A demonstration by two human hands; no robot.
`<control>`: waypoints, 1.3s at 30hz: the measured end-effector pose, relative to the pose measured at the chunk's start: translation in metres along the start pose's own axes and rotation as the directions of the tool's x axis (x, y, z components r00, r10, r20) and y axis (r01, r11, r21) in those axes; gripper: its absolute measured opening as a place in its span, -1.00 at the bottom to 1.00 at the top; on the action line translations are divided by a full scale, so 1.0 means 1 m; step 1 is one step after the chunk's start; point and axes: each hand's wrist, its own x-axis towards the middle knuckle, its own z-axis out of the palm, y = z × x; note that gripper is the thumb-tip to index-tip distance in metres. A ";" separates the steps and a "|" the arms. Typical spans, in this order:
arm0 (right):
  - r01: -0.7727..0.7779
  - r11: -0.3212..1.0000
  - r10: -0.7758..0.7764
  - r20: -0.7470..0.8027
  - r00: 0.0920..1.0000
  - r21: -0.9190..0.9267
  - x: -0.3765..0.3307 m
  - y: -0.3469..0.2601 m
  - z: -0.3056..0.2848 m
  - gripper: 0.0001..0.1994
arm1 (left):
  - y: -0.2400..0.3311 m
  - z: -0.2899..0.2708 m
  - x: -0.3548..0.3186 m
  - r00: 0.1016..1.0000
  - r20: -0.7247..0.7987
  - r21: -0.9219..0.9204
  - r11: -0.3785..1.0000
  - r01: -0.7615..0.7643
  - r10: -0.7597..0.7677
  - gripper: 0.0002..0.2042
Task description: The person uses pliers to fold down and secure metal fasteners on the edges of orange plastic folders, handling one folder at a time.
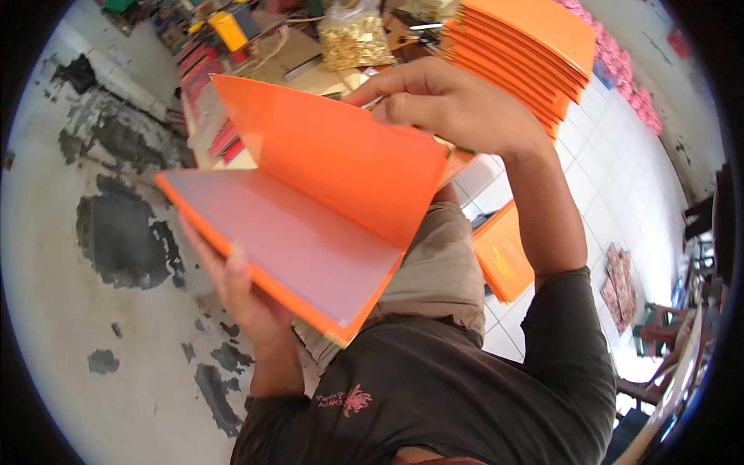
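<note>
I hold an open orange folder [325, 186] above my lap, its pale inner page [287, 240] facing up. My left hand [236, 291] supports it from beneath at the lower left edge, thumb on the rim. My right hand [446, 105] sits at the top right edge of the raised orange flap, fingers curled over it and pinching something thin that I cannot make out. A tall stack of orange folders [527, 50] lies just behind my right hand.
A clear bag of small gold pieces [355, 40] and cluttered tools lie on the table at the top. Another orange folder [504, 256] rests on the white tiled floor by my knee. The stained grey wall [85, 256] fills the left. Chairs [666, 325] stand far right.
</note>
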 end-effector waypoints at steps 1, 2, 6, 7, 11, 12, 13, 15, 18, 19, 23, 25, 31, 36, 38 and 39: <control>-0.018 0.999 0.017 -0.031 0.999 -0.048 -0.001 0.004 -0.007 -0.55 | 0.000 -0.007 -0.005 1.000 -0.009 0.033 0.999 0.006 -0.006 -0.05; -0.018 0.996 0.012 -0.068 0.998 -0.090 -0.002 0.014 -0.011 -0.55 | -0.004 -0.022 -0.014 0.995 -0.072 -0.009 0.998 0.062 -0.063 -0.08; -0.082 0.995 0.078 -0.076 0.994 -0.052 -0.001 0.045 -0.034 -0.52 | -0.002 -0.044 -0.033 0.965 -0.187 -0.028 0.983 0.182 -0.184 -0.18; -0.097 0.995 0.097 -0.074 0.993 -0.002 -0.003 0.047 -0.038 -0.52 | 0.001 -0.046 -0.035 0.958 -0.206 -0.020 0.979 0.202 -0.202 -0.20; -0.097 0.981 0.105 -0.041 0.994 0.168 0.000 0.065 -0.044 -0.51 | 0.005 -0.060 -0.037 0.914 -0.312 0.020 0.961 0.277 -0.257 -0.27; -0.099 0.978 0.108 -0.043 0.993 0.181 -0.002 0.068 -0.045 -0.52 | 0.002 -0.073 -0.036 0.912 -0.306 0.006 0.957 0.290 -0.274 -0.27; -0.102 0.976 0.112 -0.045 0.993 0.194 -0.004 0.070 -0.046 -0.52 | 0.000 -0.086 -0.034 0.909 -0.300 -0.009 0.953 0.302 -0.291 -0.28; -0.128 0.975 0.146 -0.088 0.985 0.183 -0.009 0.085 -0.043 -0.52 | -0.003 -0.109 -0.030 0.845 -0.372 -0.049 0.917 0.396 -0.385 -0.32; -0.162 0.961 0.201 -0.164 0.966 0.225 -0.020 0.107 -0.039 -0.52 | -0.002 -0.143 -0.021 0.819 -0.401 -0.044 0.902 0.430 -0.410 -0.39; -0.159 0.935 0.217 -0.159 0.963 0.316 -0.026 0.114 -0.038 -0.52 | -0.004 -0.151 -0.018 0.825 -0.395 -0.033 0.903 0.427 -0.405 -0.41; -0.185 0.832 0.255 -0.066 0.965 0.522 -0.043 0.133 -0.027 -0.51 | -0.013 -0.167 0.005 0.773 -0.457 -0.101 0.889 0.447 -0.440 -0.46; -0.267 0.834 0.326 -0.040 0.945 0.483 -0.048 0.149 -0.021 -0.52 | -0.023 -0.190 0.018 0.781 -0.379 -0.161 0.867 0.471 -0.495 -0.48; -0.395 0.895 0.429 -0.153 0.890 0.208 -0.051 0.166 -0.009 -0.58 | -0.048 -0.230 0.044 0.775 -0.244 -0.180 0.812 0.555 -0.583 -0.58; -0.329 0.923 0.380 -0.343 0.859 0.201 -0.060 0.155 -0.013 -0.72 | -0.050 -0.236 0.059 0.784 -0.246 -0.127 0.820 0.558 -0.571 -0.62; -0.340 0.940 0.307 -0.484 0.820 0.022 -0.061 0.154 -0.017 -0.74 | -0.048 -0.233 0.061 0.775 -0.248 -0.125 0.812 0.570 -0.582 -0.62; -0.340 0.931 0.232 -0.501 0.834 -0.135 -0.063 0.156 -0.021 -0.72 | -0.048 -0.234 0.061 0.772 -0.244 -0.115 0.808 0.577 -0.586 -0.61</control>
